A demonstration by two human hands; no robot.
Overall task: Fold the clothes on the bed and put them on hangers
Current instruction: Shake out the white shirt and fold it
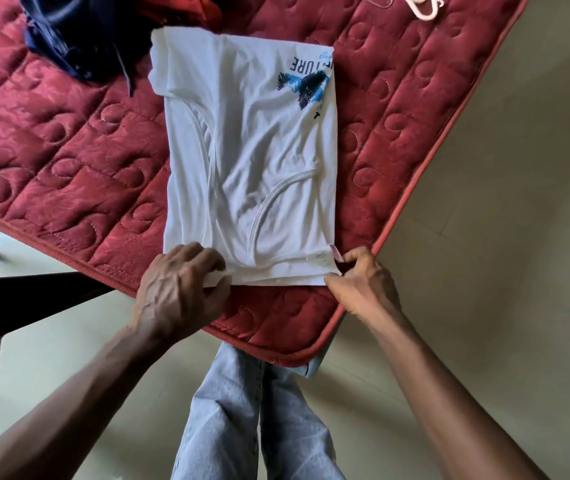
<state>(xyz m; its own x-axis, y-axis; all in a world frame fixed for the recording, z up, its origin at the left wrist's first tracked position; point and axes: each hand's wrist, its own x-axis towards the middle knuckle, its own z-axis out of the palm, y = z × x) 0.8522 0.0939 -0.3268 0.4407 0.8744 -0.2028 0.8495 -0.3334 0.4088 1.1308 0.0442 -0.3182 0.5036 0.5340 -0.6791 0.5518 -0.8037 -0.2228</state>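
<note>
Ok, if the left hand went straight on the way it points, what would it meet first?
The white T-shirt: the left hand grips its near corner, so going on would push into the folded cloth lying on the red mattress. Nothing else seems nearer.

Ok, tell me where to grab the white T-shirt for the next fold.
Pinch the white T-shirt at its two near corners, coming from the mattress edge beside you, where the left hand and right hand grip it. It lies flat as a long strip running away, so that end probably lifts over.
</note>
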